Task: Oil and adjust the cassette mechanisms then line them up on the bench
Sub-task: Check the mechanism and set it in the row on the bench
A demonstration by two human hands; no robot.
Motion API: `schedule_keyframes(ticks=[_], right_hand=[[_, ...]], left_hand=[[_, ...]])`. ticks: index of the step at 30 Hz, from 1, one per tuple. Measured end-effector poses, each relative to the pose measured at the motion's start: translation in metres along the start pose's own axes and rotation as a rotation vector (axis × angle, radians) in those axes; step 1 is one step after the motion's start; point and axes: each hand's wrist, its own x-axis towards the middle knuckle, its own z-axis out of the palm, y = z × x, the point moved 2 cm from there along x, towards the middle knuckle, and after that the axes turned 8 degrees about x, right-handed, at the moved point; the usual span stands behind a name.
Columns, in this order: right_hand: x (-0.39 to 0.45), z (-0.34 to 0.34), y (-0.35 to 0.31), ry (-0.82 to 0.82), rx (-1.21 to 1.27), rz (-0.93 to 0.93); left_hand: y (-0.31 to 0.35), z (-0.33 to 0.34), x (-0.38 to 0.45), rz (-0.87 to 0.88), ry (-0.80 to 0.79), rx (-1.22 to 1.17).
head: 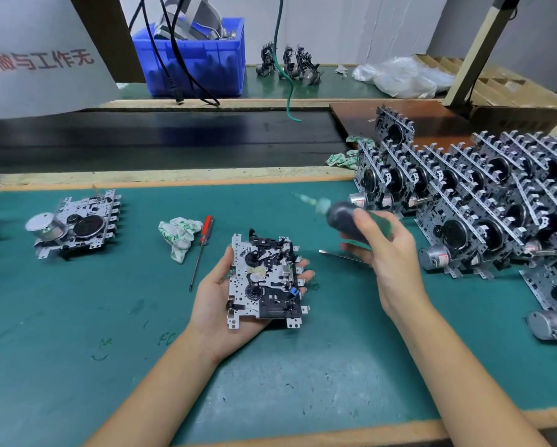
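Observation:
A cassette mechanism of silver plate and black parts lies face up in my left hand, which holds it from below, the thumb curled at its left edge and fingertips showing at its right. My right hand grips a dark oil bottle with a green label above and to the right of the mechanism. The bottle's thin nozzle points up and left, blurred. A metal tool sticks out from under my right hand. Several mechanisms stand in rows at the right.
Another mechanism lies flat at the left of the green mat. A crumpled cloth and a red-handled screwdriver lie beside it. A blue bin and a few mechanisms stand on the far bench beyond a dark belt.

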Motion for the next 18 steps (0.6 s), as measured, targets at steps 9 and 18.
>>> schedule_keyframes(ticks=[9,18], right_hand=[[0.047,0.017,0.021,-0.269,-0.491,-0.097],[0.051,-0.007,0.025,-0.259,-1.082,-0.184]], left_hand=[[-0.001,0.0,0.002,-0.018,-0.005,0.018],[0.0,0.0,0.001,-0.051,0.044,0.048]])
